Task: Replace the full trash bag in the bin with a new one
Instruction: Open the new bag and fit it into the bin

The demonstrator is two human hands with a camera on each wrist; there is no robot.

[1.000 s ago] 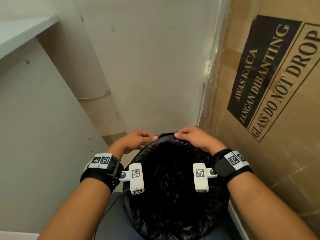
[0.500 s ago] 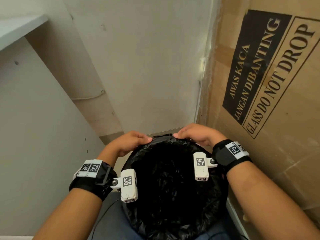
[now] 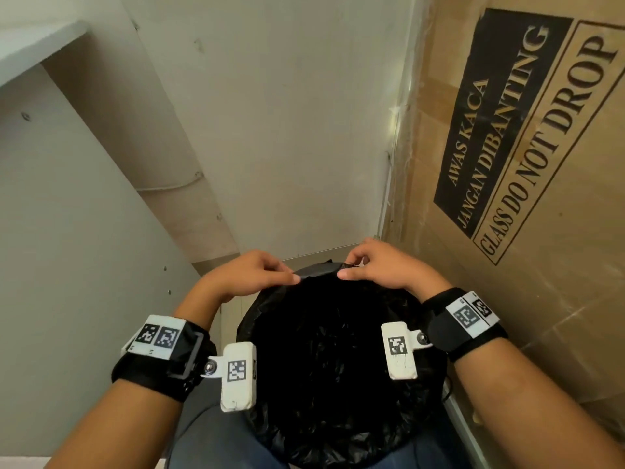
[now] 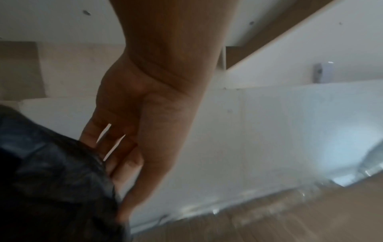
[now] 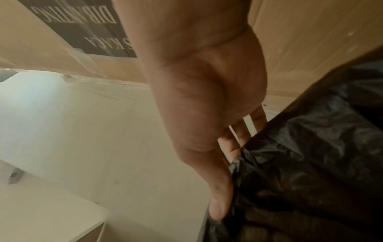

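A black trash bag [image 3: 338, 360] lines the bin, its mouth wide open below me; the bin itself is hidden under the plastic. Both hands are at the far rim, close together. My left hand [image 3: 287, 273] curls over the bag's edge, thumb on the inner side. My right hand [image 3: 346, 268] pinches the edge between thumb and fingertips. The left wrist view shows the left hand [image 4: 118, 185] with fingers behind the crinkled bag [image 4: 51, 180]. In the right wrist view, the right hand [image 5: 225, 176] has its thumb pressed on the bag [image 5: 311, 155].
A tall cardboard box [image 3: 507, 164] printed "GLASS DO NOT DROP" stands tight against the bin's right side. A white wall [image 3: 287, 130] is just behind the bin. A white cabinet panel [image 3: 67, 265] closes the left. My legs [image 3: 209, 441] touch the bin's near side.
Both hands stay at the far rim. The right hand's fingers have lifted from lying over the rim to pinching the bag's edge. The left wrist has drawn back a little.
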